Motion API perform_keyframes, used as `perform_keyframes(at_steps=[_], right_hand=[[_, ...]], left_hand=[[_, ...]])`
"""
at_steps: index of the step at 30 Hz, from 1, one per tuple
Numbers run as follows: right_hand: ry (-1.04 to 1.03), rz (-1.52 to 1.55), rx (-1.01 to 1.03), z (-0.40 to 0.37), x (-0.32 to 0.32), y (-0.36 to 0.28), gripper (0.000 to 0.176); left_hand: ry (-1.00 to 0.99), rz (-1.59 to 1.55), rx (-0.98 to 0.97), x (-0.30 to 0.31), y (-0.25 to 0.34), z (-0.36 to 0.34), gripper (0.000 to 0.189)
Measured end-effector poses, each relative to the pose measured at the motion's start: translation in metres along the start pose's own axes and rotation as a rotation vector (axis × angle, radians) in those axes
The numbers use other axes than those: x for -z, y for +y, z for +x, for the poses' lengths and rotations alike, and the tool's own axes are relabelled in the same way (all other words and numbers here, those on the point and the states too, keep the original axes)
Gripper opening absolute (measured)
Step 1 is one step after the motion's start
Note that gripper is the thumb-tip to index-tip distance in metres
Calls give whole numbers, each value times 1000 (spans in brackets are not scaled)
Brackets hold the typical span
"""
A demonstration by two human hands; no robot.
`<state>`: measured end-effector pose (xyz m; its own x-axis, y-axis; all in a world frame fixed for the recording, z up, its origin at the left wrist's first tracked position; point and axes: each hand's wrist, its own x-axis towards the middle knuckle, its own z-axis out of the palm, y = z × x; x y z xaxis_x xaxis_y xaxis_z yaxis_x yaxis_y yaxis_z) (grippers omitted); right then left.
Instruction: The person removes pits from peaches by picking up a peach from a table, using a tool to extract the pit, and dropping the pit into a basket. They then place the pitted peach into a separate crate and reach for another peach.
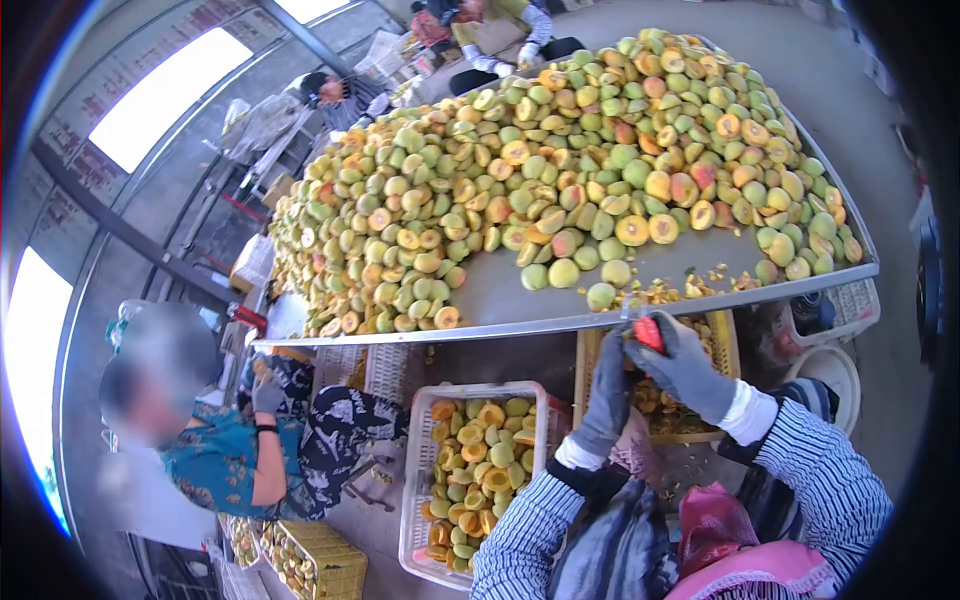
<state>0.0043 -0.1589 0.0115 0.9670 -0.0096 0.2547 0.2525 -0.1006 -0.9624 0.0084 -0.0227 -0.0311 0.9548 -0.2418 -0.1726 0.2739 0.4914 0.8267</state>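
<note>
In front of me both hands are close together at the near edge of a metal-rimmed table (520, 327). My right hand (690, 372), in a grey glove, is closed around a tool with a red handle (648, 332); its working end is hard to make out. My left hand (607, 398), also gloved in grey, is closed right beside it, and what its fingers hold is hidden. Peaches (560, 180), many of them cut in half, are heaped over the table. Beneath my hands stands a yellow crate (735, 365) with fruit scraps in it.
A white crate (412, 500) of pitted peach halves stands left of my knees. At the left sits a co-worker (235, 450) in a blue patterned shirt. Others sit beyond the table. A white bucket (848, 385) and another crate (860, 305) are at the right. A yellow crate (335, 560) lies lower left.
</note>
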Motion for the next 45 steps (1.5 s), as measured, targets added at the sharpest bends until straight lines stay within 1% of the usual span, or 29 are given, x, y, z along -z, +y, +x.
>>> perform_keyframes(at_steps=[1, 3, 4, 6, 7, 8, 10, 12, 13, 14, 16, 17, 18, 20, 21, 24, 26, 27, 29, 31, 33, 34, 36, 37, 39, 40, 43, 44, 45], right_hand=[[-54, 40, -106, 0, 1, -9, 36], [-130, 94, -323, 2, 3, -32, 40], [-58, -43, 25, 0, -1, -19, 41], [-146, -252, 98, -10, 4, -10, 44], [-257, -422, 4, -14, 6, -8, 47], [-248, -425, -10, -19, 6, -3, 47], [-306, -533, -12, -23, 2, 7, 49], [-294, -514, -11, -27, -1, 12, 47], [-315, -459, -18, -28, -2, 12, 46], [-337, -403, -19, -28, -3, 13, 45], [-340, -344, -32, -34, -8, 15, 45], [-337, -297, -58, -35, -9, 14, 43], [-334, -251, -85, -36, -10, 13, 41], [-312, -244, -68, -38, -12, 12, 43], [-290, -237, -46, -39, -12, 12, 44], [-263, -264, -64, -40, -11, 12, 44], [-283, -296, -71, -40, -11, 16, 44], [-306, -327, -76, -41, -13, 18, 44], [-314, -293, -45, -41, -13, 23, 46], [-325, -264, -13, -38, -11, 20, 48], [-524, 188, -314, -34, -8, 8, 51], [-524, 189, -315, -33, -5, 5, 51], [-635, 265, -456, -30, -1, 3, 50], [-634, 265, -456, -29, 1, 7, 50], [-763, 573, -632, -29, 6, 21, 49], [-761, 574, -637, -31, 8, 20, 49], [-845, 1018, -818, -32, 9, 24, 52], [-843, 1017, -819, -33, 10, 28, 52], [-904, 1125, -828, -34, 11, 30, 51]], left_hand=[[37, -10, 26, 2, 5, 1, 52], [127, -274, 46, 2, 13, 3, 59], [186, -306, 10, 4, 16, 5, 62], [123, -4, -324, 14, 5, 3, 62], [66, -135, -202, 22, 9, 4, 61], [10, -263, -75, 28, 12, 6, 60], [54, -264, -53, 21, 10, 3, 58], [183, -70, -150, 13, 12, -1, 56], [185, 38, -214, 11, 12, -3, 55], [182, 40, -208, 6, 13, -6, 55], [212, 268, -317, 0, 16, -12, 55], [254, 69, -238, 0, 15, -8, 58], [254, 68, -235, -2, 16, -8, 58], [145, -220, -179, -6, 20, -12, 49], [145, -220, -177, -7, 20, -13, 49], [152, -171, -198, -9, 17, -12, 47], [249, 118, -336, -10, 11, -11, 46], [250, 120, -333, -10, 12, -12, 46], [244, 438, -475, -13, 16, -16, 43], [231, 466, -474, -9, 18, -16, 42], [245, 521, -494, -7, 17, -16, 39], [245, 521, -492, -5, 15, -15, 39], [260, 454, -471, 1, 14, -13, 36], [259, 454, -470, -1, 18, -14, 36], [205, 643, -431, -8, 29, -15, 44], [204, 642, -426, -11, 32, -15, 44], [159, 656, -457, -18, 42, -12, 49], [37, 700, -451, -17, 48, -10, 44], [-86, 743, -443, -16, 54, -8, 39]])
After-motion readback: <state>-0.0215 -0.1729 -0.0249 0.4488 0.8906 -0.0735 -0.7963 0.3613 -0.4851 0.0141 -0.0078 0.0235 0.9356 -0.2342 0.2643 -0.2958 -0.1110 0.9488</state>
